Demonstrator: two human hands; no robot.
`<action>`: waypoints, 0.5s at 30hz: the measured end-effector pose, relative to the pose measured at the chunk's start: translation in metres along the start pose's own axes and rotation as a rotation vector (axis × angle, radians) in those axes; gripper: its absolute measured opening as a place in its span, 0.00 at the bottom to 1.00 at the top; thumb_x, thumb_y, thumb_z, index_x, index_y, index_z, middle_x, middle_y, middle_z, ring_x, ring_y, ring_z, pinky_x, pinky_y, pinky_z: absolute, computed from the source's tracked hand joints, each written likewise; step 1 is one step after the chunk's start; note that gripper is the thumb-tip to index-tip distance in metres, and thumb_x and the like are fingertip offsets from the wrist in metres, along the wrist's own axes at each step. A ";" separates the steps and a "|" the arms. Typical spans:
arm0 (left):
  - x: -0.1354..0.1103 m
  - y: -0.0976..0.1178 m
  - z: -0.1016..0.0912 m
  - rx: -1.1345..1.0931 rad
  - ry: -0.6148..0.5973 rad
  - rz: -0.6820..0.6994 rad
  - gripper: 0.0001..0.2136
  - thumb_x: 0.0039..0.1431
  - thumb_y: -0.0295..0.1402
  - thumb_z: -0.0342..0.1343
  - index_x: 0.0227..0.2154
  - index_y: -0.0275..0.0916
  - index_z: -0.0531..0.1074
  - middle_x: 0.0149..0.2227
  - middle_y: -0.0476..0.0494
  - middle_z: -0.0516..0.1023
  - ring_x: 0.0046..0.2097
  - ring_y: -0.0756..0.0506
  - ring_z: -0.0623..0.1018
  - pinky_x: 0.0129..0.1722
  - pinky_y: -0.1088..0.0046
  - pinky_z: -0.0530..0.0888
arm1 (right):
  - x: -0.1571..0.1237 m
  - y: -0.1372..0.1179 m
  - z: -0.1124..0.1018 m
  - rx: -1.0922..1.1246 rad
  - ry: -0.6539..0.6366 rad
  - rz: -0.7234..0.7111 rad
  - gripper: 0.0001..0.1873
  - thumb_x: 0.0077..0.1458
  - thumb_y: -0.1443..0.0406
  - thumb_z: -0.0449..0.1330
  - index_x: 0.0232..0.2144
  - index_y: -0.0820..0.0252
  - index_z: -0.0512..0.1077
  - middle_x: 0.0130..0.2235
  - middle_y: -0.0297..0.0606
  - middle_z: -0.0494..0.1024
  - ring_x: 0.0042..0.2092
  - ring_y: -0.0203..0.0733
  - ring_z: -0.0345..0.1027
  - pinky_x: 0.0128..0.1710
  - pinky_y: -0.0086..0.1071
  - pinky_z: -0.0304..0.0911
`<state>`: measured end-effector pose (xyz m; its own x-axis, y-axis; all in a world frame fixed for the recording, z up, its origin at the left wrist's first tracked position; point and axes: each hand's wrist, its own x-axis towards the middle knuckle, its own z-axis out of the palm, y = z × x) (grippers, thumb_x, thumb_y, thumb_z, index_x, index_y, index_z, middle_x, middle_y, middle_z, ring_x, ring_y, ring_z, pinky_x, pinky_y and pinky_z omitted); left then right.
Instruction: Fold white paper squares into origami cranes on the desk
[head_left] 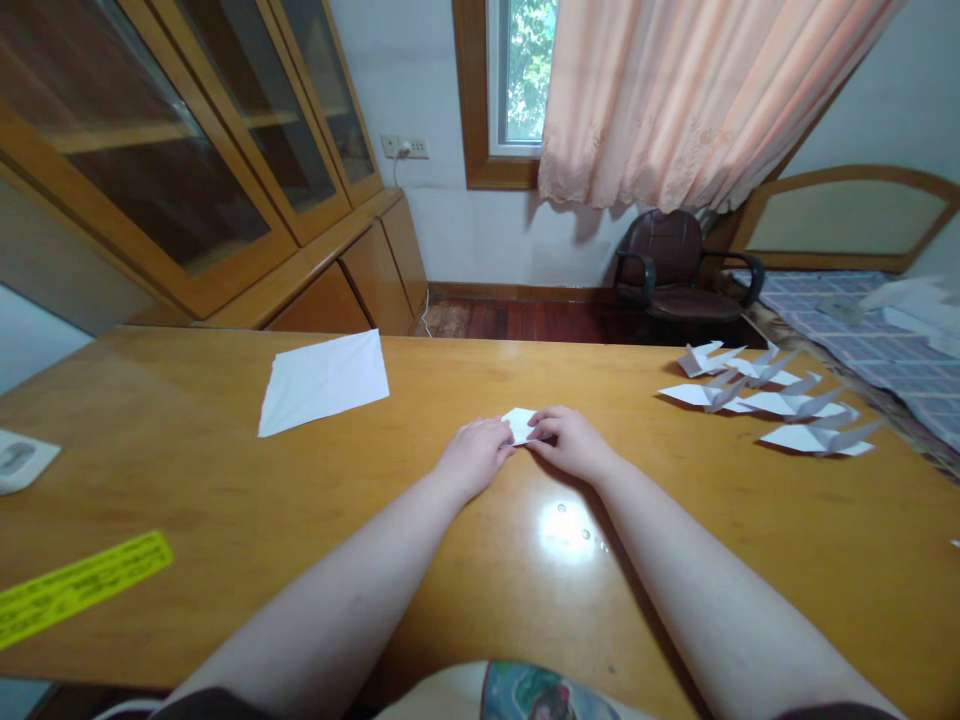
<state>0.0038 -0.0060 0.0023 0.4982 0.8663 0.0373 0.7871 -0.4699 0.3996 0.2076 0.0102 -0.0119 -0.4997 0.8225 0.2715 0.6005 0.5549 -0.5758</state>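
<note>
Head view: forward and down over the wooden worktop, with far edge across the middle and near edge toward the bottom.
Folded white paper: on the worktop, roughly midway between left and right edges, closer to the far edge than to the near edge.
Paper relative to grip: directly between left hand and right hand, touching both; neither hand nearer.
Left-side grip: grasping the paper's left side with the fingertips, back of the hand upward; exact thumb pressure not readable.
Right-side grip: grasping the paper's right side between thumb and bent fingers.
Paper direction: visible blunt tip toward the worktop's far edge, away from both wrists.
Paper long axis: cannot tell; left and right sides covered by fingers.
White paper sheet: flat, left of the left hand and well apart, far right corner reaching the far edge; long axis left to right, slightly slanted.
Folded paper cranes: grouped toward the far right corner, overlapping in view, well apart from the right hand.
Yellow printed strip: toward the near left corner, right end angled toward the far edge.
</note>
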 end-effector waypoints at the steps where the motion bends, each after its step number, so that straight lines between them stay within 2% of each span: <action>1: 0.000 0.000 0.000 0.003 0.007 -0.003 0.06 0.58 0.30 0.54 0.37 0.42 0.74 0.47 0.42 0.77 0.54 0.43 0.72 0.58 0.59 0.64 | 0.000 0.001 0.000 -0.006 0.002 0.008 0.06 0.53 0.63 0.62 0.27 0.57 0.77 0.37 0.40 0.77 0.40 0.41 0.70 0.44 0.35 0.63; 4: 0.000 0.002 -0.001 0.015 0.054 -0.006 0.05 0.58 0.31 0.54 0.34 0.41 0.75 0.45 0.42 0.77 0.53 0.42 0.71 0.57 0.59 0.64 | 0.001 0.005 0.001 -0.051 0.012 0.059 0.09 0.54 0.60 0.62 0.26 0.58 0.76 0.33 0.40 0.77 0.38 0.41 0.69 0.42 0.35 0.62; 8: -0.002 0.007 0.000 0.056 0.099 -0.065 0.09 0.60 0.36 0.52 0.32 0.40 0.76 0.39 0.40 0.77 0.45 0.41 0.73 0.47 0.61 0.68 | 0.003 0.005 0.003 -0.118 0.025 0.134 0.10 0.53 0.59 0.63 0.25 0.58 0.75 0.31 0.38 0.75 0.36 0.41 0.66 0.40 0.34 0.60; 15: 0.005 0.006 0.007 0.005 0.077 -0.210 0.10 0.60 0.36 0.51 0.31 0.39 0.75 0.34 0.42 0.77 0.37 0.45 0.73 0.38 0.68 0.68 | 0.004 0.008 0.009 -0.134 0.066 0.238 0.11 0.52 0.59 0.64 0.23 0.60 0.73 0.30 0.37 0.72 0.35 0.41 0.64 0.38 0.34 0.57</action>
<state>0.0138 -0.0062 -0.0018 0.2944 0.9554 0.0234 0.8723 -0.2786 0.4018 0.2044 0.0166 -0.0223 -0.2957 0.9357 0.1925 0.7757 0.3528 -0.5232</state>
